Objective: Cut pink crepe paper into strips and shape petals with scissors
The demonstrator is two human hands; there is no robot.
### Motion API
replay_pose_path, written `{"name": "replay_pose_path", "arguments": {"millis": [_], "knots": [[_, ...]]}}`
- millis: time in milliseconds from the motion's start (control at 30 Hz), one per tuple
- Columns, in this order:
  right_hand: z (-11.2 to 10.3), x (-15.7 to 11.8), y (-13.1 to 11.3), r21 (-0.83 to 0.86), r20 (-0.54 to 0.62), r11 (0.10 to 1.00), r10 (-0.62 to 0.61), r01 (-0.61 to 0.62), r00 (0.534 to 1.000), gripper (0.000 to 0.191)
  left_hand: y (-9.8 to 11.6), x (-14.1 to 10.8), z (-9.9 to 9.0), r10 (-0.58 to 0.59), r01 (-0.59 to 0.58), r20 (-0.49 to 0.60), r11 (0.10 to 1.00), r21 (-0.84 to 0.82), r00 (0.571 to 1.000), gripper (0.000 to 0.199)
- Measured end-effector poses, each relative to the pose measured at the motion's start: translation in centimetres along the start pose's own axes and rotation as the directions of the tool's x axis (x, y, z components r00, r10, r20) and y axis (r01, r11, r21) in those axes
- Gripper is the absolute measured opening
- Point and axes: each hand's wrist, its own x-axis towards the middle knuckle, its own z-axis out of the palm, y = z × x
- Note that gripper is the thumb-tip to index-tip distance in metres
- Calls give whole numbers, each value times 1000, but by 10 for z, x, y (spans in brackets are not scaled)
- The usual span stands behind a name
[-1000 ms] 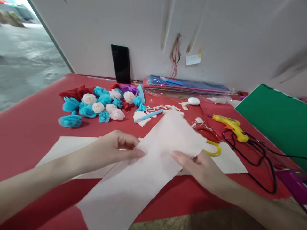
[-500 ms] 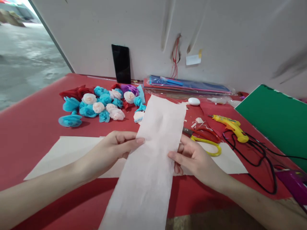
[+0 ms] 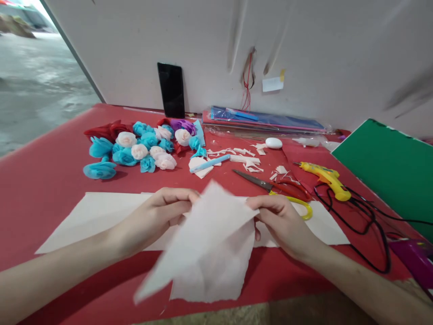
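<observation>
A white strip of crepe-like paper [image 3: 209,243] hangs between my hands, bent over on itself and partly blurred. My left hand [image 3: 165,210] pinches its left edge near the top; my right hand [image 3: 279,221] pinches the right edge. Below both hands a long off-white paper sheet [image 3: 91,216] lies flat on the red table. Scissors [image 3: 291,192] with one red and one yellow handle rest partly on that sheet, just beyond my right hand. Past the paper lie a blue pen [image 3: 209,163] and several white paper scraps [image 3: 248,160].
Paper flowers [image 3: 138,151] in blue, white, red and purple are clustered at the back left. A dark phone [image 3: 171,90] leans on the wall. To the right are a yellow glue gun [image 3: 326,180] with a black cord and a green board [image 3: 385,167]. Packaged sheets [image 3: 270,119] lie along the wall.
The strip's upper end has folded down towards me, uncovering the pen, scraps and scissor blades. My right hand has shifted slightly up and right; my left hand keeps nearly the same place.
</observation>
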Motion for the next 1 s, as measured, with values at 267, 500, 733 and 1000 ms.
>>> {"name": "replay_pose_path", "arguments": {"millis": [267,500,733,1000], "knots": [[-1,-7,-5,-422,-28,875,-275,238,961,42,-8,3,0,-136,130,3,943,-306,991,22],[-1,-13,-7,-490,-134,814,-423,311,896,40,7,-4,9,-300,290,192,954,82,934,12],[-6,2,-10,-52,-43,971,232,-235,972,41,4,-4,9,-337,334,301,941,63,892,16],[8,-2,-15,-119,40,922,375,-368,926,22,8,-4,5,-347,314,437,938,149,830,12]]}}
